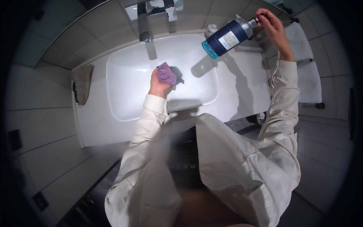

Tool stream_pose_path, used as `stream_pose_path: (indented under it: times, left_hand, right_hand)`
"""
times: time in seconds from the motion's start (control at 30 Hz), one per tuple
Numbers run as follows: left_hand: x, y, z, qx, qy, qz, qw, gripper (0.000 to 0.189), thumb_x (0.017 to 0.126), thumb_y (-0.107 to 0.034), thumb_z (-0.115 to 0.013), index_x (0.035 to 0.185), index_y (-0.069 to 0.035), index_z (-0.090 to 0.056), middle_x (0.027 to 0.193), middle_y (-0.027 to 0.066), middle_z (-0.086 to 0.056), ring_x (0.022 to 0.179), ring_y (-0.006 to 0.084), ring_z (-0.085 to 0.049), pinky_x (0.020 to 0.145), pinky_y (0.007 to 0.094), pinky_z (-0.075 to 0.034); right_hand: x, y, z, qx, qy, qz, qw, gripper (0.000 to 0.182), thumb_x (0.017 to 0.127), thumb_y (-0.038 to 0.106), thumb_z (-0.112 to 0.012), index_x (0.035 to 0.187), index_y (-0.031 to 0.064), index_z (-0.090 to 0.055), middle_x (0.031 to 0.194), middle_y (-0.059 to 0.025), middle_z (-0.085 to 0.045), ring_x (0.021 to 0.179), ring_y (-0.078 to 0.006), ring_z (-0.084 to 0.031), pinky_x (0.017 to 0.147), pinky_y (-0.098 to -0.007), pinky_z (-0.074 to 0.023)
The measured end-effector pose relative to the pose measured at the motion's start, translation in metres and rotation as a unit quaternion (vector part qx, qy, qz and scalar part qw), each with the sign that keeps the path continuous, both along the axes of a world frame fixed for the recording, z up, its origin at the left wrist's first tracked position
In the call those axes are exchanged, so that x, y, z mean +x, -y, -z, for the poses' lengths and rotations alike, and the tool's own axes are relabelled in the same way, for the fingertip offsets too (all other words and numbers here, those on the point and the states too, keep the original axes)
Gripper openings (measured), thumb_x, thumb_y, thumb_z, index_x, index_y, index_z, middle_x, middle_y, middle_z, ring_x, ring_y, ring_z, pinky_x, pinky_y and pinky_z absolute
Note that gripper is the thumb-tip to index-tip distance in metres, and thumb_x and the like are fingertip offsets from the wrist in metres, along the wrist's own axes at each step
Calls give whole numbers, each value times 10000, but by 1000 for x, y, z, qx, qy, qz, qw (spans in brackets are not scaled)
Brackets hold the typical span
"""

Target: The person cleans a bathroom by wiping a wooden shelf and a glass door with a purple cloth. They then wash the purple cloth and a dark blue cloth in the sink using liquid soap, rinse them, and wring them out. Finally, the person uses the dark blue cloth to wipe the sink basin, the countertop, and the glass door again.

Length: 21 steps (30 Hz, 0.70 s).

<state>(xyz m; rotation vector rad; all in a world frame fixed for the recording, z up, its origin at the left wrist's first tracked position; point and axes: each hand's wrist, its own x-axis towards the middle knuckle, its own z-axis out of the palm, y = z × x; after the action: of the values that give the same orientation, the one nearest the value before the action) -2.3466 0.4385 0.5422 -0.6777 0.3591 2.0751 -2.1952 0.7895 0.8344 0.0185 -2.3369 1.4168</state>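
Over the white washbasin (127,93), my left hand (157,84) holds a crumpled purple cloth (166,75). My right hand (272,25), raised at the upper right, grips the pump top of a bottle (224,42). That bottle is tilted, its base pointing down and left towards the basin's right rim. It has a dark blue wrap, a pale label with writing, and blue-green liquid visible at the base. Its shadow falls on the basin below. The cloth and the bottle are well apart.
A dark wall-mounted tap (145,34) reaches over the back of the basin. Behind the bottle stands a small white container (211,29). A grey-brown pouch (82,83) lies at the counter's left end. White towels (309,81) hang from the right wall.
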Motion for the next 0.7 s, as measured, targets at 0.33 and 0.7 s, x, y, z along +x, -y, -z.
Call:
stream_pose_path:
  times: [0.33, 0.7]
  left_hand:
    - [-1, 20, -11, -2, 4, -22, 1000, 291, 850, -225, -425, 1000, -44, -596, 920, 87, -629, 836, 219, -605, 764, 358, -494]
    - [2, 33, -21, -8, -10, -16, 1000, 282, 857, -250, -415, 942, -45, -588, 889, 89, -619, 837, 225, -595, 753, 350, -491]
  right_hand:
    - [1, 80, -40, -38, 29, 19, 999, 81, 909, 102, -484, 954, 54, -531, 802, 30, -535, 700, -26, -489, 606, -146, -385]
    - [-3, 67, -23, 43, 67, -26, 997, 139, 912, 179, -518, 966, 58, -558, 917, 19, -539, 703, -39, -506, 662, -181, -424]
